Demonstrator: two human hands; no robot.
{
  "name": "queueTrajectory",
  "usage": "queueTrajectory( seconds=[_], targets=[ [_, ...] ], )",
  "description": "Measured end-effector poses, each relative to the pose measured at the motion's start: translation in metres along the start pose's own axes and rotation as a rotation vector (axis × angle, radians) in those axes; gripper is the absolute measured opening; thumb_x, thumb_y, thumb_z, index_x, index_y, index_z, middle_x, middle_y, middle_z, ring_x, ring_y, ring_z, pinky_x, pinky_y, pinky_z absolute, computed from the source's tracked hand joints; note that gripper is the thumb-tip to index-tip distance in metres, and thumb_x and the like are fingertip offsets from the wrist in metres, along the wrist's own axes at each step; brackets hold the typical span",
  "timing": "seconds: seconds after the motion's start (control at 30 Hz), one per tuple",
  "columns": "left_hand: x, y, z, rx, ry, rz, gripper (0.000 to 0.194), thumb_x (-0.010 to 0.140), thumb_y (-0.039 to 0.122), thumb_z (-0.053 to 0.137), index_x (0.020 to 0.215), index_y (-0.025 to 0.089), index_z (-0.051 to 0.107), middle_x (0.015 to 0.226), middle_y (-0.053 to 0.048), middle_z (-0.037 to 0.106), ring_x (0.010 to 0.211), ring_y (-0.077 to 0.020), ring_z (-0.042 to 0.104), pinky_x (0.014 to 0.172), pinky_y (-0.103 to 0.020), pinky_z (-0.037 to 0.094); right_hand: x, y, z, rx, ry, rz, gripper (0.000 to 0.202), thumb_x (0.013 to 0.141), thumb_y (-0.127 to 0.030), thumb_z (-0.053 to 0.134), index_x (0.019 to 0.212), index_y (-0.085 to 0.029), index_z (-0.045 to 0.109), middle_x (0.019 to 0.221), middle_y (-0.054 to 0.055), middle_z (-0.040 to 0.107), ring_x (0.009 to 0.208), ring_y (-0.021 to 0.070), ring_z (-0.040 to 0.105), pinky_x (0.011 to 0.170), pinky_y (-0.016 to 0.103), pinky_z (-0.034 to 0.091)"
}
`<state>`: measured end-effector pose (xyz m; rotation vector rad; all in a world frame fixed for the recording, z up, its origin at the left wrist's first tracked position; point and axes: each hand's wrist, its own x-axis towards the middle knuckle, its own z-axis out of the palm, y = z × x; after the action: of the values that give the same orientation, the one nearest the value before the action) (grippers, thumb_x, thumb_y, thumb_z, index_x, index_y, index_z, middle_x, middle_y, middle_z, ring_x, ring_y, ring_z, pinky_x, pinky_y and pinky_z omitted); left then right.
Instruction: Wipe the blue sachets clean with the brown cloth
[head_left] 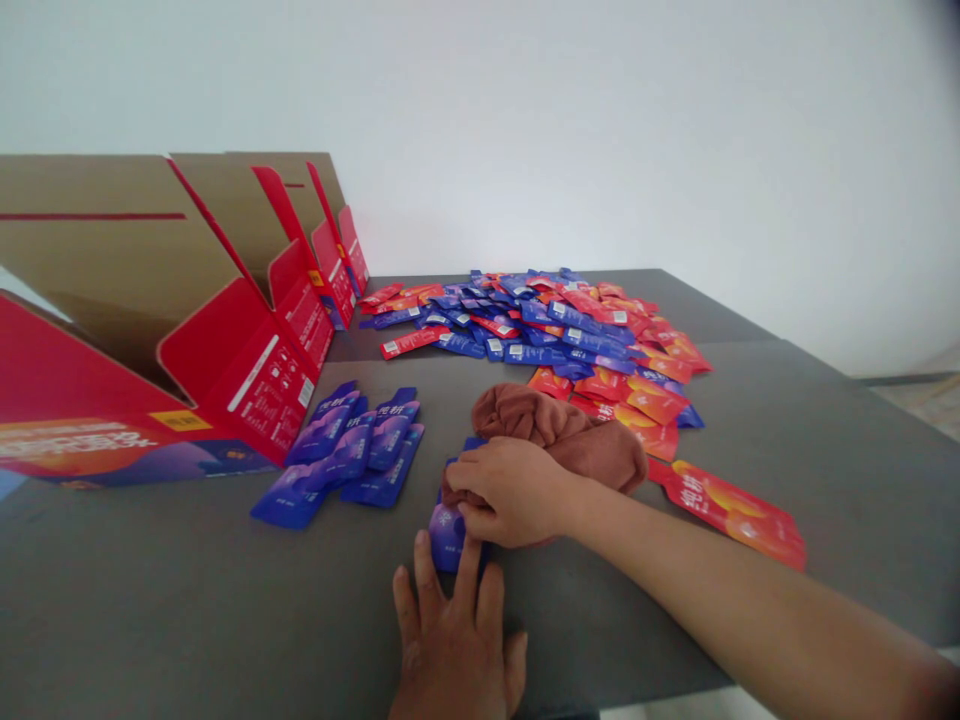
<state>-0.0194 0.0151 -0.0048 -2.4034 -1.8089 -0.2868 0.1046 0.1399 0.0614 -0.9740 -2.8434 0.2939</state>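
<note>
A blue pouch [448, 540] lies flat on the grey table near its front edge, partly covered by my hands. My left hand [459, 640] has its fingers spread, with fingertips at the pouch's lower end. Above it, my right hand [517, 492] is closed on a brown cloth [559, 430], which touches the pouch and bunches out behind the hand. Left of the hands lies a small group of blue pouches [345, 450], overlapping one another. A red and orange pouch [739, 512] rests beyond my right forearm.
Open red cardboard boxes [247, 380] with brown insides stand in a row at the left. A wide heap of blue and red pouches [540, 330] spreads over the back of the table [187, 600]. Behind is a pale wall.
</note>
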Motion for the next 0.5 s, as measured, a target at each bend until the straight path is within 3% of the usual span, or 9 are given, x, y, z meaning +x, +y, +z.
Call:
queueTrajectory(
  seconds=[0.17,0.5],
  targets=[
    [-0.0004,-0.0003,0.0013,0.002,0.014,0.009,0.038,0.067,0.027,0.055,0.105,0.022,0.06,0.129,-0.006,0.051,0.125,-0.0469,0.03,0.094,-0.065,0.034,0.0001,-0.0006,0.002,0.003,0.031,0.018,0.022,0.08,-0.028,0.045,0.095,-0.02,0.058,0.089,0.004,0.065,0.078,0.0182,0.058,0.067,0.029,0.037],
    [-0.0004,-0.0017,-0.0003,0.001,0.022,0.024,0.036,0.068,0.024,0.052,0.103,0.022,0.06,0.137,-0.004,0.045,0.126,-0.046,0.028,0.094,-0.064,0.035,0.0035,-0.003,0.0029,-0.074,0.048,0.288,0.021,0.082,-0.028,0.042,0.093,-0.019,0.057,0.09,0.005,0.066,0.077,0.0201,0.061,0.063,0.029,0.039]
  ],
)
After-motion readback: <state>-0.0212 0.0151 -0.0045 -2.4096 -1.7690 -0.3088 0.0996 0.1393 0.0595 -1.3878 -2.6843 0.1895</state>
